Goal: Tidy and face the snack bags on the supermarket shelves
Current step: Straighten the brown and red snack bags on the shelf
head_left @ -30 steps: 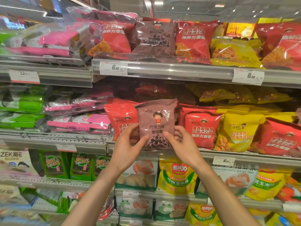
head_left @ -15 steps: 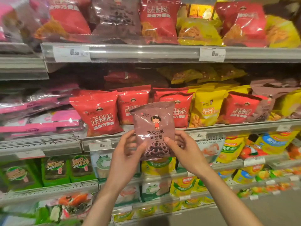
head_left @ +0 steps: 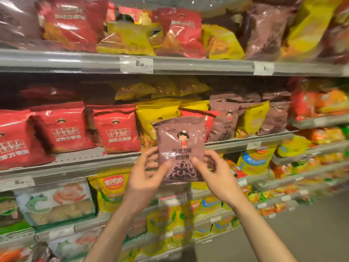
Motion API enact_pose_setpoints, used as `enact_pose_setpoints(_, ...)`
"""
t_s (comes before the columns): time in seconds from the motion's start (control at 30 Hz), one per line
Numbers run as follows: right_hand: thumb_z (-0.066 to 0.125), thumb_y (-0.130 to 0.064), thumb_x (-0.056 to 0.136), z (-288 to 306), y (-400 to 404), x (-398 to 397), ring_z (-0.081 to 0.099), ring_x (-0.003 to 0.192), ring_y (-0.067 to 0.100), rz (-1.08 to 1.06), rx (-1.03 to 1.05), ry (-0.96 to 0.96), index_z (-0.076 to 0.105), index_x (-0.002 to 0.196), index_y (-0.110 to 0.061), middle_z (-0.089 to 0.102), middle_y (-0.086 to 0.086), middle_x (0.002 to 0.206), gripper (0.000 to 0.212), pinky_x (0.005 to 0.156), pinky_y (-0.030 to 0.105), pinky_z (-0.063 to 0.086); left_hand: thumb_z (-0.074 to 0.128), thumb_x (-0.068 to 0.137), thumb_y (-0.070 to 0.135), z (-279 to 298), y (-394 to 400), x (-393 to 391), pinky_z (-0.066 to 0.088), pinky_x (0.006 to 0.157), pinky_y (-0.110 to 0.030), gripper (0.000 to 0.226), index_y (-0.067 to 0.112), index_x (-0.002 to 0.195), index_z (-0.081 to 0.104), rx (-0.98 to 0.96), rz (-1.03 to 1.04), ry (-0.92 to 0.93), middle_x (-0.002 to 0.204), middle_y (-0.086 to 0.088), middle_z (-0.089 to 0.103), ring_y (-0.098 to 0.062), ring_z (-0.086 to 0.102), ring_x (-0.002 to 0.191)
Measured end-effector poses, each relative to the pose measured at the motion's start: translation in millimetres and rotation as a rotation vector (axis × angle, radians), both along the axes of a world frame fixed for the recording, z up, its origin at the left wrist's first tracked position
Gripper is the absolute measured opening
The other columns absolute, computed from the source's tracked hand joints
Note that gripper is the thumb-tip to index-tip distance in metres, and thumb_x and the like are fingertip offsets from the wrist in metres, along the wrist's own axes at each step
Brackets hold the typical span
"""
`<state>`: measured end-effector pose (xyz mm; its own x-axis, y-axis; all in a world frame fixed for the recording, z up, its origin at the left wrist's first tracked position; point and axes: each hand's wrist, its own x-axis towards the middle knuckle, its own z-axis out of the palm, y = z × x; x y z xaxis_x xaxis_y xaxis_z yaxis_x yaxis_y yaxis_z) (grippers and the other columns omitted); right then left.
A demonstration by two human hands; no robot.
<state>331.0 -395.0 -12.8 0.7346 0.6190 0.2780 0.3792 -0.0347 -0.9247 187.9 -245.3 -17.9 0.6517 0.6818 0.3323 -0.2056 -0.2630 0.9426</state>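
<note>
1. The person is holding a brown plastic snack bag (head_left: 181,148), printed with a cartoon girl and chocolate rings, upright and label-forward in front of the middle shelf (head_left: 75,163).
2. The left hand (head_left: 145,178) is grasping the bag's lower left edge, thumb across the front, fingers curled behind.
3. The right hand (head_left: 213,173) is grasping the lower right edge in the same manner.
4. A second ago the bag was standing among the red foil snack bags (head_left: 117,131). It is now clear of that row, and the whole shelf view has been sliding leftward, so the bag is being carried to the right.
5. From the bag, the red row is lying at 9 o'clock, the yellow foil snack bags (head_left: 151,114) at 11 o'clock, and a stack of matching brown snack bags (head_left: 224,121) at 2 o'clock.
6. Judgement: the bag was misplaced among the red ones and is being moved to its own kind. The gap it left will need facing afterwards.
7. Judgement: the next move calls for setting the bag upright at the front of the brown stack, label outward.
</note>
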Motion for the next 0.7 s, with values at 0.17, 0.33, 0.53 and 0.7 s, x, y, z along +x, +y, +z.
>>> enact_pose_setpoints(0.17, 0.073, -0.031, 0.093, 7.6, -64.6, 68.9, 0.074, 0.093, 0.005, -0.022, -0.003, 0.001, 0.068, 0.107, -0.025, 0.079, -0.01, 0.101, 0.016, 0.083, 0.019, 0.056, 0.076, 0.086, 0.006, 11.6, -64.3, 70.6, 0.054, 0.065, -0.012, 0.039, 0.024, 0.116, 0.059, 0.011, -0.028, -0.006, 0.097, 0.002, 0.076, -0.001, 0.072, 0.078)
enact_pose_setpoints(0.33, 0.072, -0.031, 0.092, 12.5, -112.3, 124.7, 0.073, 0.086, 0.002, -0.03, -0.001, 0.022, 0.067, 0.106, -0.023, 0.079, -0.015, 0.097, 0.017, 0.073, 0.013, 0.053, 0.075, 0.089, 0.008, 18.2, -101.8, 128.6, 0.054, 0.065, -0.016, 0.038, 0.027, 0.118, 0.059, 0.023, -0.083, 0.047, 0.099, -0.001, 0.076, -0.006, 0.071, 0.078)
enact_pose_setpoints(0.53, 0.067, -0.027, 0.096, 19.8, -129.6, 166.6, 0.076, 0.093, 0.009, -0.012, -0.001, 0.117, 0.066, 0.112, -0.016, 0.08, -0.004, 0.102, 0.019, 0.077, 0.018, 0.058, 0.077, 0.086, 0.023, 19.0, -106.4, 176.1, 0.062, 0.081, -0.042, 0.044, 0.033, 0.125, 0.059, 0.032, -0.141, 0.103, 0.107, 0.002, 0.075, -0.021, 0.075, 0.093)
enact_pose_setpoints(0.7, 0.067, -0.035, 0.096, 26.5, -136.3, 189.3, 0.076, 0.098, 0.01, -0.05, -0.019, 0.105, 0.067, 0.116, -0.021, 0.08, -0.005, 0.106, 0.025, 0.082, 0.023, 0.06, 0.075, 0.081, 0.043, 18.4, -105.6, 208.8, 0.053, 0.069, -0.023, 0.046, 0.043, 0.123, 0.058, 0.027, -0.22, 0.09, 0.103, 0.007, 0.073, -0.005, 0.067, 0.078)
